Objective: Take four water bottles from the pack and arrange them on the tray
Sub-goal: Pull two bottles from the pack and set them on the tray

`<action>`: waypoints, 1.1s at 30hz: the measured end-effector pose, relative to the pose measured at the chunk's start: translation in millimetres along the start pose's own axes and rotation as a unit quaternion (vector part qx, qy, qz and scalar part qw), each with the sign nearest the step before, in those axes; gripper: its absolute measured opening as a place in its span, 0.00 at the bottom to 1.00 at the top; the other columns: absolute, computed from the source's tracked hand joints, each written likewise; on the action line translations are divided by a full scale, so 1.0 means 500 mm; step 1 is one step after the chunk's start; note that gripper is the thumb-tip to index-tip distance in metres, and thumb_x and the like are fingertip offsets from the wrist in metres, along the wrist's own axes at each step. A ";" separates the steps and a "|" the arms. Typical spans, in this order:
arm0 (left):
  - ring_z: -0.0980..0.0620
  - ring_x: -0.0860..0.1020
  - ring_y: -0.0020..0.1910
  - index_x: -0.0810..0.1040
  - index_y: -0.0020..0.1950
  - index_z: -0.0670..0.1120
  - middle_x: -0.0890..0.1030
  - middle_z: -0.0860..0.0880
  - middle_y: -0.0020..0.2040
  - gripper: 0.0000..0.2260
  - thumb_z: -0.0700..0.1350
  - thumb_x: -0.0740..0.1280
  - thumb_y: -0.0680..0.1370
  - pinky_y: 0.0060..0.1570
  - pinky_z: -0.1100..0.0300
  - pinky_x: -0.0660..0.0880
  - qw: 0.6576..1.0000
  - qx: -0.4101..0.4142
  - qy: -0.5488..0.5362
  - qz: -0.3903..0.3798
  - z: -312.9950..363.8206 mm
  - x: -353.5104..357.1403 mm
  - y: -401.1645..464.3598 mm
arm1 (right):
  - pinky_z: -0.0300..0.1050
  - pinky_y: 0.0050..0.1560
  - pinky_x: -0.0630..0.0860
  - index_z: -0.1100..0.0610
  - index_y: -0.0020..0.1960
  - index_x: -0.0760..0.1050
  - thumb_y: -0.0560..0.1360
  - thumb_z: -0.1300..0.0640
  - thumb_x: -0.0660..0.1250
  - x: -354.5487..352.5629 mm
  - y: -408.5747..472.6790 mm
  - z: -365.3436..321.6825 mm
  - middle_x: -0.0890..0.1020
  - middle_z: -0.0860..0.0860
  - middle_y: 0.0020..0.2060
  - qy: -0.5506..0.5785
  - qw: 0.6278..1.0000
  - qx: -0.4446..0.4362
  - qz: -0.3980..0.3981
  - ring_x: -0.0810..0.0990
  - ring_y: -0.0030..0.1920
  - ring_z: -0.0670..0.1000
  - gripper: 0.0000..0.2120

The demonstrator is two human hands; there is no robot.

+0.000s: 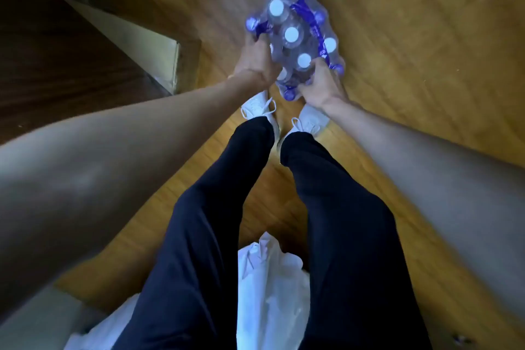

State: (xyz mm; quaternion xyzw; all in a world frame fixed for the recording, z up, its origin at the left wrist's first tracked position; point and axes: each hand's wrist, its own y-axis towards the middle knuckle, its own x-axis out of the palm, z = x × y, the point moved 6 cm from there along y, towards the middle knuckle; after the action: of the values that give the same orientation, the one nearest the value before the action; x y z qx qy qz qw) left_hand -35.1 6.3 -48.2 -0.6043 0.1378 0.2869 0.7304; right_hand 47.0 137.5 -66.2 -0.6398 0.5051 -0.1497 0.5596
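A shrink-wrapped pack of water bottles (295,34) with white caps and purple labels is below me, over the wooden floor just beyond my feet. My left hand (255,62) grips the pack's left near side, fingers curled into the wrap. My right hand (321,85) holds its near right corner. Whether the pack rests on the floor or is lifted off it, I cannot tell. No tray is in view.
A dark wooden piece of furniture (56,60) with a pale edge stands at the left. My legs in dark trousers (227,221) and white shoes (258,106) fill the centre. A white plastic bag (270,287) lies behind my feet.
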 end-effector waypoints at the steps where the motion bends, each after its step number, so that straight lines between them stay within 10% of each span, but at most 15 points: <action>1: 0.36 0.74 0.64 0.68 0.70 0.39 0.63 0.38 0.74 0.25 0.44 0.69 0.75 0.64 0.51 0.71 1.000 -0.002 0.008 -0.005 -0.004 0.007 0.014 | 0.52 0.62 0.76 0.60 0.73 0.67 0.77 0.61 0.67 0.006 0.014 0.001 0.81 0.63 0.61 -0.005 1.000 -0.001 0.004 0.79 0.63 0.62 0.25; 16: 0.31 0.78 0.53 0.63 0.71 0.41 0.75 0.34 0.60 0.20 0.44 0.60 0.80 0.47 0.46 0.72 0.996 0.050 0.047 0.051 -0.041 0.075 0.145 | 0.58 0.54 0.78 0.60 0.73 0.63 0.80 0.54 0.66 0.028 0.147 -0.007 0.82 0.66 0.59 -0.110 0.985 -0.037 0.130 0.81 0.60 0.68 0.25; 33: 0.33 0.78 0.51 0.60 0.70 0.41 0.80 0.36 0.51 0.22 0.43 0.64 0.79 0.47 0.48 0.70 0.996 -0.019 -0.069 0.049 0.023 -0.099 -0.111 | 0.48 0.46 0.73 0.64 0.57 0.73 0.72 0.52 0.74 -0.101 -0.132 -0.094 0.83 0.61 0.51 0.063 0.984 0.015 0.168 0.82 0.54 0.64 0.21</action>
State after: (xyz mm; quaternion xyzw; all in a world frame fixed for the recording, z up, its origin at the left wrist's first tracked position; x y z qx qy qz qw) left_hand -43.8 -1.2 26.0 -0.5898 0.1112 0.3659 0.7113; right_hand 20.7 142.9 25.5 -0.5268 0.6373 -0.1015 0.5532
